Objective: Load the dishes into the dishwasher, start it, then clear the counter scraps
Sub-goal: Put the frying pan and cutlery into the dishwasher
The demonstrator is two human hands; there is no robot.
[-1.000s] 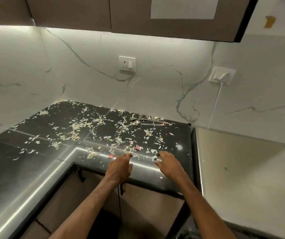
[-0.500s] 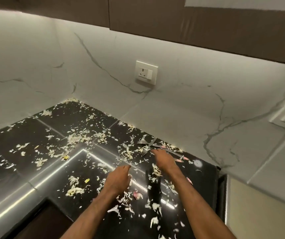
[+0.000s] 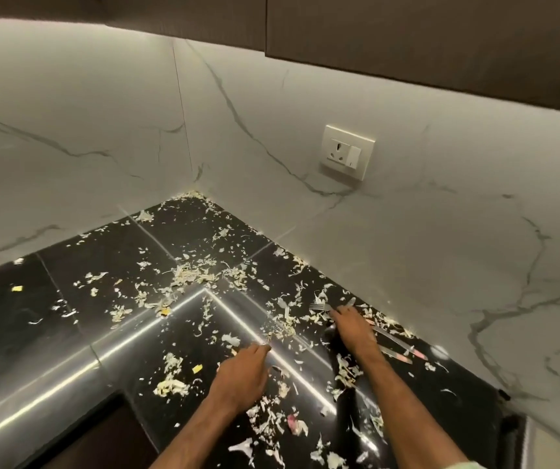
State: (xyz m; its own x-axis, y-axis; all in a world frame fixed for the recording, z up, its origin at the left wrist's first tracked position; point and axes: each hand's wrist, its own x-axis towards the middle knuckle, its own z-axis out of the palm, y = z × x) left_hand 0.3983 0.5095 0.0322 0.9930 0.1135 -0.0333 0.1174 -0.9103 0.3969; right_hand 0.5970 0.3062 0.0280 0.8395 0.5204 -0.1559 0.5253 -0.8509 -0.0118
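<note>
Pale vegetable scraps (image 3: 190, 275) lie scattered over the black counter (image 3: 18, 319), thickest near the corner seam. Several pieces of cutlery (image 3: 395, 343) lie close to the back wall on the right, a fork head (image 3: 317, 306) sticking out to the left. My right hand (image 3: 353, 328) lies over this cutlery with its fingertips at the fork's neck. Whether the fingers are curled round anything is hidden by the back of the hand. My left hand (image 3: 241, 377) hovers low over the scraps near the counter's front, fingers relaxed, holding nothing.
Marble walls close the counter at the back and left, meeting in a corner. A wall socket (image 3: 346, 152) sits above the cutlery. Dark upper cabinets (image 3: 407, 35) hang overhead. A brown lower cabinet front (image 3: 102, 441) shows below the counter's inner edge.
My view has come closer over the counter. My right hand has reached forward from the counter's front edge onto the cutlery by the wall. My left hand has also moved forward over the scraps.
</note>
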